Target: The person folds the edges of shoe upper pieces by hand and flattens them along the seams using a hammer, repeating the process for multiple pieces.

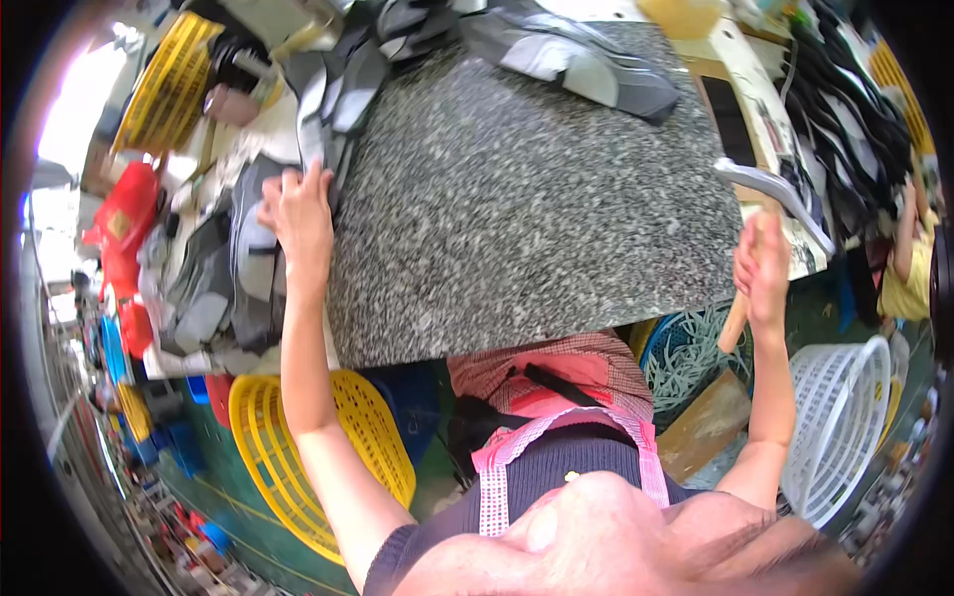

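Note:
My right hand [762,266] is wrapped round the wooden handle of a hammer [733,323]. The hammer's long, curved metal head [780,189] is raised over the right edge of a speckled stone slab [497,219]. At the slab's left edge, my left hand [301,221] has its fingers bent on the lower end of a grey shoe upper piece [314,109]; the fingertips look closed on it, partly hidden. More grey upper pieces [253,228] lie just left of that hand. A grey and white upper piece [586,65] rests flat on the slab's far side.
Dark upper pieces [845,109] hang at the far right, near another person in yellow [906,278]. Below the slab stand a yellow basket [263,447], a white basket [835,427] and a blue basket of pale strips [696,348]. A red bag [124,228] hangs at the left.

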Action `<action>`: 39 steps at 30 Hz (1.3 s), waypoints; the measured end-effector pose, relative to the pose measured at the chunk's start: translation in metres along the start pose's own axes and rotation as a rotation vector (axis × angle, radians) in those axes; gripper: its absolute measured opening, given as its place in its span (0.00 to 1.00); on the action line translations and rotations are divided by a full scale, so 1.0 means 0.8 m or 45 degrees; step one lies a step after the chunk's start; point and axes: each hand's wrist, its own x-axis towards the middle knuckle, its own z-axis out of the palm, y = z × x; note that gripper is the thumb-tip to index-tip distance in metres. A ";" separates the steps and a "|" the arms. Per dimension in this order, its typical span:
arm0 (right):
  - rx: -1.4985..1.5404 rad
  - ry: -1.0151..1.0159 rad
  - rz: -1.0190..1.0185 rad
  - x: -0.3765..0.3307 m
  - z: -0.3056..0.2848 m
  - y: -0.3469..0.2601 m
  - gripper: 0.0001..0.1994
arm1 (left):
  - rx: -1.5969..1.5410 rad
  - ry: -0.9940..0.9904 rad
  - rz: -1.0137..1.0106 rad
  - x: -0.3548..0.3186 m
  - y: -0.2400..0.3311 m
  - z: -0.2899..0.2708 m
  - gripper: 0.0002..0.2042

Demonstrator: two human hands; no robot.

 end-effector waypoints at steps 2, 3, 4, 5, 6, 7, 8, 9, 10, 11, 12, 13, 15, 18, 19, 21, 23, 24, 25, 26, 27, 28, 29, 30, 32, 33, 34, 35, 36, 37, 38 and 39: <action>-0.095 -0.015 0.077 0.021 0.001 -0.002 0.22 | 0.161 0.251 0.059 0.009 0.042 0.002 0.13; -0.105 -0.030 0.068 0.032 0.007 -0.008 0.22 | -0.107 0.301 0.194 0.024 0.069 -0.006 0.11; -0.143 -0.017 0.041 0.044 0.007 -0.007 0.21 | -0.394 0.333 0.341 0.035 0.104 -0.019 0.10; -0.154 -0.026 -0.039 0.062 0.015 -0.010 0.22 | -0.538 0.336 0.487 0.045 0.131 -0.032 0.09; -0.156 -0.077 -0.050 0.078 0.022 -0.018 0.22 | -0.689 0.341 0.628 0.060 0.164 -0.040 0.07; -0.145 -0.066 -0.048 0.095 0.027 -0.019 0.23 | -0.740 0.346 0.703 0.071 0.205 -0.048 0.08; -0.179 -0.064 -0.107 0.110 0.038 -0.021 0.25 | -0.782 0.348 0.768 0.080 0.246 -0.052 0.10; -0.236 -0.026 -0.188 0.127 0.043 -0.024 0.26 | -0.771 0.390 0.848 0.094 0.284 -0.056 0.12; -0.371 0.006 -0.274 0.149 0.048 -0.023 0.28 | -0.746 0.424 0.921 0.106 0.314 -0.056 0.13; -0.458 0.053 -0.368 0.166 0.054 -0.024 0.29 | -0.728 0.486 0.906 0.116 0.341 -0.054 0.15; -0.544 0.090 -0.468 0.183 0.063 -0.024 0.30 | -0.702 0.547 0.880 0.124 0.362 -0.044 0.16; -0.591 0.098 -0.484 0.193 0.066 -0.026 0.31 | -0.648 0.678 0.830 0.134 0.378 -0.045 0.12; -0.649 0.091 -0.511 0.203 0.073 -0.025 0.32 | -0.475 0.517 0.921 0.143 0.391 -0.043 0.10; -0.746 -0.020 -0.538 0.218 0.080 -0.014 0.33 | -0.288 0.464 0.986 0.147 0.396 -0.046 0.07; -0.831 -0.048 -0.558 0.219 0.087 -0.015 0.33 | -0.493 0.368 0.871 0.151 0.388 -0.049 0.09; -0.833 -0.010 -0.612 0.221 0.101 -0.013 0.31 | -0.690 0.208 0.743 0.160 0.375 -0.050 0.14; -0.842 -0.017 -0.613 0.231 0.090 -0.008 0.30 | -0.734 0.125 0.879 0.163 0.383 -0.038 0.14; -0.873 -0.040 -0.573 0.234 0.082 -0.005 0.30 | -0.793 0.152 0.932 0.157 0.379 -0.036 0.14; -0.840 -0.088 -0.550 0.238 0.076 0.000 0.30 | -0.875 0.092 0.967 0.152 0.372 -0.037 0.13; -0.815 -0.122 -0.523 0.242 0.071 0.005 0.29 | -0.860 0.079 1.047 0.149 0.363 -0.041 0.12; -0.833 -0.109 -0.615 0.245 0.074 0.010 0.29 | -0.870 0.128 1.083 0.141 0.347 -0.042 0.12; -0.855 -0.087 -0.702 0.247 0.076 0.014 0.29 | -0.887 0.178 1.126 0.132 0.333 -0.048 0.12; -0.916 -0.098 -0.722 0.250 0.079 0.017 0.30 | -0.872 0.176 1.104 0.124 0.318 -0.052 0.12; -0.912 -0.115 -0.732 0.251 0.082 0.019 0.30 | -0.980 0.091 1.037 0.116 0.301 -0.056 0.12; -0.937 -0.180 -0.482 0.235 0.090 0.006 0.30 | -1.093 0.008 0.970 0.099 0.275 -0.063 0.12; -0.864 -0.263 -0.387 0.245 0.084 0.015 0.31 | -1.092 0.086 1.020 0.092 0.267 -0.067 0.11; -0.872 -0.252 -0.389 0.239 0.085 0.009 0.31 | -1.094 0.171 1.074 0.084 0.260 -0.072 0.11; -0.775 -0.290 -0.263 0.231 0.087 0.003 0.32 | -1.068 0.156 1.095 0.073 0.258 -0.083 0.10; -0.676 -0.319 -0.138 0.223 0.088 -0.003 0.33 | -1.067 0.110 1.142 0.067 0.260 -0.087 0.09; -0.596 -0.355 -0.181 0.217 0.091 -0.005 0.35 | -1.095 0.126 1.140 0.061 0.264 -0.090 0.09; -0.596 -0.421 -0.124 0.207 0.098 -0.015 0.35 | -1.121 0.135 1.132 0.055 0.268 -0.091 0.09; -0.642 -0.458 -0.102 0.204 0.102 -0.020 0.32 | -1.151 0.146 1.158 0.051 0.271 -0.092 0.09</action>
